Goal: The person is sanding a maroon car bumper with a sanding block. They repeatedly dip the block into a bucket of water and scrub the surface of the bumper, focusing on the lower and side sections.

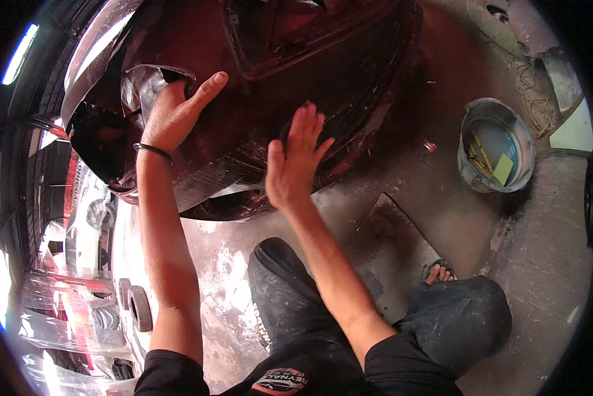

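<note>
In front of me is a large dark red car bumper (244, 119), scuffed and dusty, with a recessed panel at its far side. My left hand (174, 115) grips its left part: the fingers reach into an opening and are hidden there, while the thumb lies along the outer surface. A crumpled grey, shiny piece (141, 86) shows beside that hand, at the opening's edge. My right hand (296, 155) is on or just over the bumper's near face, its fingers stretched and thumb apart. A small dark patch shows by its fingertips; I cannot tell what it is.
A grey bucket (498, 145) with water, a yellow-green block and yellowish strips stands at the right. A flat board (395, 244) lies on the floor by my sandalled foot (438, 272). Tyres (139, 308) and plastic-covered cars are at the left.
</note>
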A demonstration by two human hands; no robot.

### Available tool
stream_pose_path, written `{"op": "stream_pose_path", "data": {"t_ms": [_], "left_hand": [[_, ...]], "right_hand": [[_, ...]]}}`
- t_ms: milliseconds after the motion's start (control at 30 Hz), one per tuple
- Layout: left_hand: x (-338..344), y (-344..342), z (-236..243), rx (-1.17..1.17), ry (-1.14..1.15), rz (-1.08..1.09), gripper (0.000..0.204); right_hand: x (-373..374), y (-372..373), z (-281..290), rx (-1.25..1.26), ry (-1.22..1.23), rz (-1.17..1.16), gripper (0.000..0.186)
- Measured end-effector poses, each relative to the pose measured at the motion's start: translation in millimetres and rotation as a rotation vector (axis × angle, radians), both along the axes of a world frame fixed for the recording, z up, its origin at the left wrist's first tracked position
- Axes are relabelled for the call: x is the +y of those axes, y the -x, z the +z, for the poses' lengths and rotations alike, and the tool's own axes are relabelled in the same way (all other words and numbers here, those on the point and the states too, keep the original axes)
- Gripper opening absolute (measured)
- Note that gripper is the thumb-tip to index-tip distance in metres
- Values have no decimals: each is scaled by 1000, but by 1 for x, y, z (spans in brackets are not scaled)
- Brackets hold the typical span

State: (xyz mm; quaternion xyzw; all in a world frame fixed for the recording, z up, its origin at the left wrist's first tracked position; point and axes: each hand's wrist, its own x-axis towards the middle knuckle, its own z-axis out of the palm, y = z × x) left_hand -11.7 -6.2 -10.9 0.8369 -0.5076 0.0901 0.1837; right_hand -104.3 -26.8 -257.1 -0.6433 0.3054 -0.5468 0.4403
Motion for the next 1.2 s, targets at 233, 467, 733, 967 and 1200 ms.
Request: {"op": "stream_pose_path", "data": {"t_ms": [233, 467, 733, 967, 1200], "left_hand": [[-3, 13, 18, 23, -218, 139, 84], [1, 8, 0, -10, 29, 5, 81], [1, -5, 3, -49, -56, 52, 80], [8, -11, 2, -30, -50, 66, 82], [-1, 0, 8, -30, -74, 141, 84]], "right_hand": [[-176, 34, 30, -231, -267, 64, 76], [-17, 12, 29, 37, 151, 28, 71], [-135, 17, 49, -195, -91, -77, 74], [-39, 4, 6, -27, 81, 18, 79], [-189, 15, 23, -334, -246, 44, 77]]}}
